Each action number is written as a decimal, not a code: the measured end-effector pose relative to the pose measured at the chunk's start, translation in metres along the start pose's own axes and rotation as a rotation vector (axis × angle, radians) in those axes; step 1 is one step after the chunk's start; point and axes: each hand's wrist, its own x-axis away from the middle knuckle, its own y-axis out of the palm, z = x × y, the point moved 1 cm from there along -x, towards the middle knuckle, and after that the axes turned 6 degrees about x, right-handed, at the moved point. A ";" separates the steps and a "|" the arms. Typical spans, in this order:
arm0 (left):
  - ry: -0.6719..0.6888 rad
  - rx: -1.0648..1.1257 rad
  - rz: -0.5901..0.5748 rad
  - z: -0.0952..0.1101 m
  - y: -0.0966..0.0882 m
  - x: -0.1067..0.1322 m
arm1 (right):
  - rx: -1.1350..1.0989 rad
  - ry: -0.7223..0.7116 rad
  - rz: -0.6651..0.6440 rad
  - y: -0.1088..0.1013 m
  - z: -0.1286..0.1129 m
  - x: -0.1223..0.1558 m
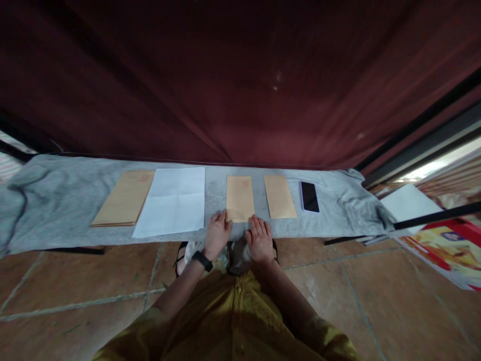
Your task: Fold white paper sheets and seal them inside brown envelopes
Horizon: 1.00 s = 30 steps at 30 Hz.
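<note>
A brown envelope (pixel 239 198) with a small reddish mark at its upper right lies flat on the cloth in front of me. My left hand (pixel 218 234) has its fingers curled together at the envelope's lower left corner, thumb and forefinger against the edge. Fingers laid flat, my right hand (pixel 260 241) rests by the lower right corner, its fingertips at the edge. To the right is a second brown envelope (pixel 280 196), apart from both hands. Left of my hands are white paper sheets (pixel 175 203) with a crease across them, beside a stack of larger brown envelopes (pixel 124 198).
A phone (pixel 310 196) with a dark screen lies toward the right of the grey cloth (pixel 341 205) covering the narrow table. Behind hangs a dark red curtain (pixel 240 115). At the right are a black metal bar (pixel 447 214) and a red and yellow printed box (pixel 451 245).
</note>
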 end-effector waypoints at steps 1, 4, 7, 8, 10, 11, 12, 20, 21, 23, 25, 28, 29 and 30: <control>-0.047 0.014 -0.020 0.002 0.000 -0.005 | 0.000 0.000 0.004 0.000 0.000 0.000; -0.160 0.065 -0.064 0.007 0.000 -0.015 | 0.001 -0.001 0.017 0.002 0.000 0.000; -0.258 0.202 -0.051 0.006 0.000 -0.022 | -0.001 0.003 0.026 0.003 -0.001 0.000; -0.296 0.287 -0.044 0.005 0.000 -0.024 | -0.002 0.004 0.028 0.003 -0.001 0.000; -0.355 0.454 -0.046 0.003 0.001 -0.028 | -0.006 0.005 0.033 0.003 -0.002 0.000; -0.366 0.520 -0.055 0.002 0.002 -0.029 | -0.009 0.003 0.036 0.002 -0.002 -0.001; -0.365 0.569 -0.065 0.003 0.002 -0.029 | -0.013 0.003 0.040 0.001 -0.002 -0.001; -0.288 0.825 -0.067 0.030 -0.002 -0.014 | -0.028 0.027 0.076 -0.017 -0.014 -0.016; -0.275 0.859 -0.069 0.034 -0.003 -0.012 | -0.032 0.033 0.071 -0.019 -0.017 -0.019; -0.248 0.907 -0.072 0.044 -0.005 -0.009 | -0.044 0.060 0.054 -0.025 -0.021 -0.025; -0.214 0.907 -0.071 0.053 -0.008 -0.007 | -0.090 0.102 0.031 -0.030 -0.024 -0.030; -0.169 0.909 -0.103 0.066 -0.013 -0.003 | -0.303 0.203 0.049 -0.037 -0.020 -0.038; -0.172 0.926 -0.114 0.068 -0.014 -0.001 | -0.413 0.253 0.077 -0.038 -0.017 -0.039; -0.188 0.942 -0.113 0.068 -0.014 0.000 | -0.535 0.309 0.110 -0.038 -0.014 -0.041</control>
